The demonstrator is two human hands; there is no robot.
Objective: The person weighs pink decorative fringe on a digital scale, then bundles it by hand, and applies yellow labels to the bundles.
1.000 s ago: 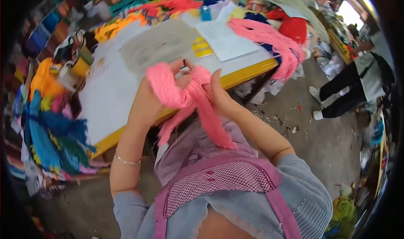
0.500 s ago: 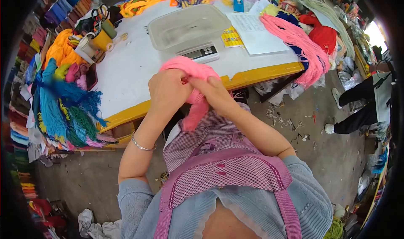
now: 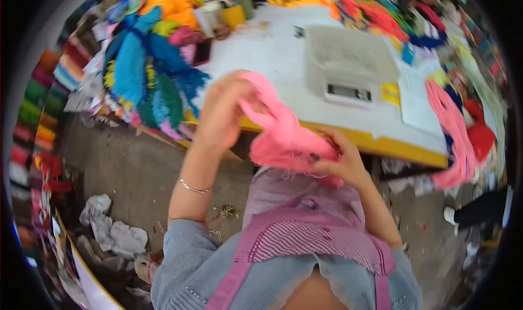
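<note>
Over the table [image 3: 283, 64] edge, we grip pink yarn [image 3: 286, 138]: left hand [image 3: 223, 111] clasps its top, right hand [image 3: 340, 160] bunches the lower mass. Bundle looks gathered, not yet on the scale [image 3: 348, 70].

Grey-blue knit sleeves, pink checked apron, silver bracelet [image 3: 194, 188].
</note>
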